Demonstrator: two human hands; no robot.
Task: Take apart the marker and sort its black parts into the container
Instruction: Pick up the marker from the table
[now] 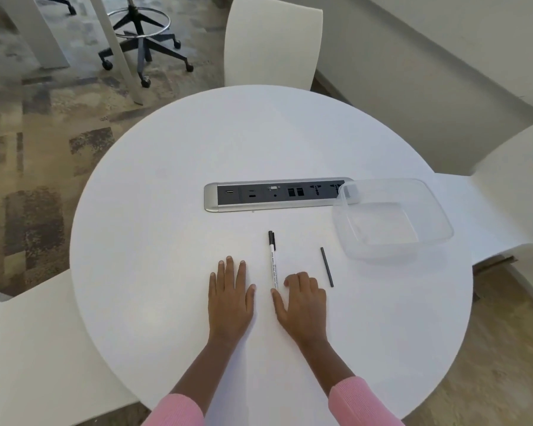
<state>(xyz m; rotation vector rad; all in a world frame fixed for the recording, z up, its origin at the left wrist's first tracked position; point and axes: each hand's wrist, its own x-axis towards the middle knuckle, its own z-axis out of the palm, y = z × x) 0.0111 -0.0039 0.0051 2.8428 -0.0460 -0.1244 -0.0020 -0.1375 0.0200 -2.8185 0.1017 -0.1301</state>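
Observation:
A white marker [272, 262] with a black cap at its far end lies on the round white table [166, 179], pointing away from me. A thin black rod [327, 267] lies to its right, apart from it. A clear plastic container [391, 219] stands at the right with nothing visible inside. My left hand [230, 298] rests flat on the table, left of the marker, fingers spread. My right hand [300, 301] lies palm down just right of the marker's near end, fingers curled, thumb tip near the marker. Neither hand holds anything.
A silver and black power and data socket strip [274, 195] is set into the table's middle, its right end under the container. White chairs [271, 41] stand around the table. A wheeled stool base [142, 41] is on the carpet at the far left.

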